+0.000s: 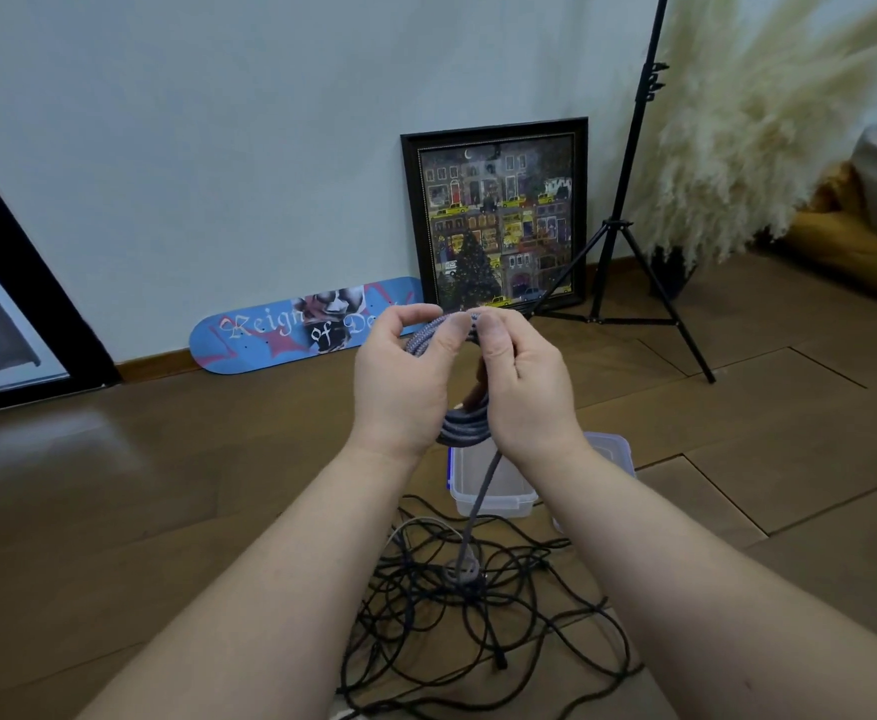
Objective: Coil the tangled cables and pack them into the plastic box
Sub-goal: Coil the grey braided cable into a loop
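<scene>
I hold a coil of grey braided cable [465, 420] up in front of me, over the floor. My left hand [402, 376] grips the coil's left side with fingers curled over the top. My right hand [522, 376] pinches the cable at the top of the coil, thumb and fingers closed on it. A loose length of the same cable [478, 506] hangs down to the floor. Below lies a tangle of thin black cables [478, 610] with a white one among them. The clear plastic box [493, 493] stands open on the floor, partly hidden behind my hands.
The box's clear lid [610, 452] lies to its right. A black light-stand tripod [628, 262] stands at the back right beside pampas grass [769, 127]. A framed picture [499, 215] and a blue skateboard deck [301, 327] lean on the wall. Wooden floor all around.
</scene>
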`<state>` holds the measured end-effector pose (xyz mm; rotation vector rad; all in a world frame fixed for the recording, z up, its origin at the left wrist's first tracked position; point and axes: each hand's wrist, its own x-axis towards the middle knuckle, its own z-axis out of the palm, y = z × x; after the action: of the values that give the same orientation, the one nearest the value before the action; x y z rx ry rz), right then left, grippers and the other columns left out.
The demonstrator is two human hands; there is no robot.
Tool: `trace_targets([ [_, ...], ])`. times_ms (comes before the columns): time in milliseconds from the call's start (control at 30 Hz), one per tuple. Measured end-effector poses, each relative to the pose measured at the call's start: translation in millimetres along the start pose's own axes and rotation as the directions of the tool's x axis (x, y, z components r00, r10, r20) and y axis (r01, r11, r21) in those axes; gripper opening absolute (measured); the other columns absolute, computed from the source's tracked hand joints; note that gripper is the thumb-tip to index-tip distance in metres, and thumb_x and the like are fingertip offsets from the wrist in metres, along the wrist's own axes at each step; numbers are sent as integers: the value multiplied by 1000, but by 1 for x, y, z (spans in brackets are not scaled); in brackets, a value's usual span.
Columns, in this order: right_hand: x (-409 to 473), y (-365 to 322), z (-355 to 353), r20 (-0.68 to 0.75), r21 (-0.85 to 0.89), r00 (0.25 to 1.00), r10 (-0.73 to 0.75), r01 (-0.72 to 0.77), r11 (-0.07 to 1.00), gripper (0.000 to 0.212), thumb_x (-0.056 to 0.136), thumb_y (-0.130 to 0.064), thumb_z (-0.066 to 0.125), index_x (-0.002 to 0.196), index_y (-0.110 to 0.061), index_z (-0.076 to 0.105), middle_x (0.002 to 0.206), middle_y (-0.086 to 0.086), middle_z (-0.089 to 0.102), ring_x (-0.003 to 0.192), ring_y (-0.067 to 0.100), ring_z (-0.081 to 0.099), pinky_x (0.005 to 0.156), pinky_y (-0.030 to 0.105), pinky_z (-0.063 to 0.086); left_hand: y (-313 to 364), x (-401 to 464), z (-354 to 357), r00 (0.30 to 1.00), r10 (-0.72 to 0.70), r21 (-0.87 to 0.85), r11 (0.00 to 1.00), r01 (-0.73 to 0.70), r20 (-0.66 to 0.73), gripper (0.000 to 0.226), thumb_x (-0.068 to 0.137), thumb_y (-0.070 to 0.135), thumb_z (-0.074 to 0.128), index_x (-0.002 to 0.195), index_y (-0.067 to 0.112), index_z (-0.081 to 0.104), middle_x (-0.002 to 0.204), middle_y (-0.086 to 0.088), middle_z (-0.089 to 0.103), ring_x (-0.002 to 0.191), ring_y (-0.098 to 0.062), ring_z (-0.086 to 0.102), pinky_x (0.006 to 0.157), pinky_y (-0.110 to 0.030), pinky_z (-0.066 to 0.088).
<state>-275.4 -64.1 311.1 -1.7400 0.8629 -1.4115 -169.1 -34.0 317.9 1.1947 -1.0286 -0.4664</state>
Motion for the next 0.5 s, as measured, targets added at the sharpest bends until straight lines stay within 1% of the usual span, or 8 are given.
trace_targets([
  [67,0,3,6,-60,10,998,-7,7,1000,30,102,-35,42,106,-17,66,78,-17,62,76,7,57,71,31,47,1,-3,3,994,-61,-79,995,54,-88,24,83,38,74,94,22,61,69,1,60,53,-12,49,53,-27,41],
  [100,1,5,9,-98,28,995,13,-10,1000,31,102,-35,42,104,-16,66,74,-16,60,74,9,57,70,33,48,3,-5,5,985,-133,-180,977,112,-108,22,85,33,73,93,16,62,69,1,62,54,-11,51,54,-27,44],
  [167,3,8,12,-195,95,977,90,-72,993,33,102,-33,42,102,-11,67,80,-10,63,79,14,59,75,40,51,5,-9,11,969,-241,-372,906,202,-62,19,86,28,69,90,10,65,70,2,66,63,-11,58,66,-31,52],
  [200,4,9,13,-239,137,961,137,-107,985,34,102,-32,42,102,-9,67,85,-4,66,84,18,61,81,44,52,4,-12,15,967,-253,-383,897,222,-31,19,85,29,68,88,11,66,69,4,66,67,-13,59,73,-35,52],
  [300,7,7,15,-247,163,950,191,-154,975,33,104,-33,38,101,-10,62,90,2,65,90,21,61,83,44,51,0,-15,20,971,-232,-349,916,197,-61,19,93,34,64,90,15,65,66,9,61,70,-13,56,78,-40,49],
  [400,-1,4,18,-135,44,980,146,-141,989,27,105,-33,32,95,-17,52,75,-7,54,67,-1,50,65,32,41,-2,-9,11,978,-163,-242,962,129,-128,26,92,45,62,89,19,61,60,15,56,60,-6,50,69,-32,45],
  [467,-4,4,15,-46,-38,991,125,-126,991,27,106,-34,30,95,-17,48,74,-4,54,67,3,51,66,34,41,-1,-5,2,987,-116,-158,983,98,-111,27,89,47,61,85,20,60,52,17,51,50,-1,43,59,-26,37],
  [500,-3,5,12,-9,-53,993,120,-120,991,27,106,-33,30,97,-17,48,77,0,57,74,12,54,70,37,43,0,-3,-2,990,-101,-119,989,89,-94,27,87,47,61,84,20,61,50,17,50,49,-2,42,57,-27,37],
])
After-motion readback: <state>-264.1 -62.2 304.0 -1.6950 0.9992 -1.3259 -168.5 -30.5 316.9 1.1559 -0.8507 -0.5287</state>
